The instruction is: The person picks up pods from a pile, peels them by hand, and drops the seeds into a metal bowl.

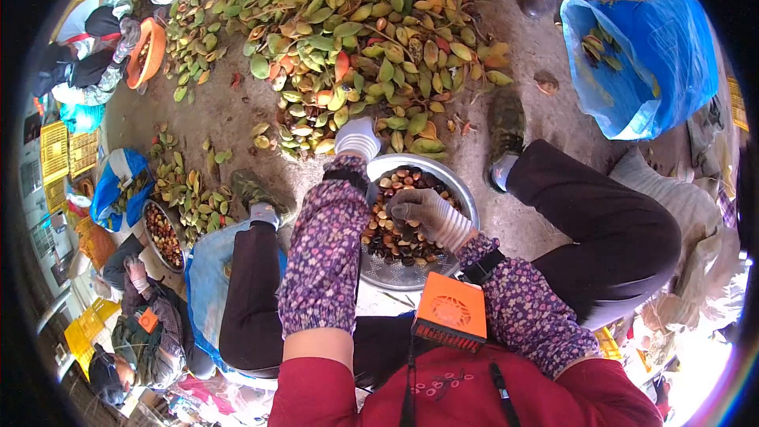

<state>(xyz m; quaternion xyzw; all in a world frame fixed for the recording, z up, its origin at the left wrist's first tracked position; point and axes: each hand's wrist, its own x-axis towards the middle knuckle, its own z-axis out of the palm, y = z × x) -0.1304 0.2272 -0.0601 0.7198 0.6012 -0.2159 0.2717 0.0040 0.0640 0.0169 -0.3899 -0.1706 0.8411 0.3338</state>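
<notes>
My left hand (357, 139), in a whitish glove, reaches past the metal bowl to the near edge of a heap of green, yellow and reddish pods (371, 55). Its fingers are foreshortened and hidden behind the cuff. Over the bowl, my gloved right hand (427, 215) has its fingers curled in, low among brown and black seeds (395, 243). What those fingers hold, if anything, is hidden. The round metal bowl (466, 194) stands on the floor between my legs, its perforated near side showing below the seeds.
A blue bag (672, 55) with a few pods inside stands at the upper right. At the left are a second bowl of seeds (164, 237), a blue-and-white bag (118, 182) and a seated person (150, 324). Another person holds an orange basin (146, 55). Yellow crates (55, 150) stand beyond.
</notes>
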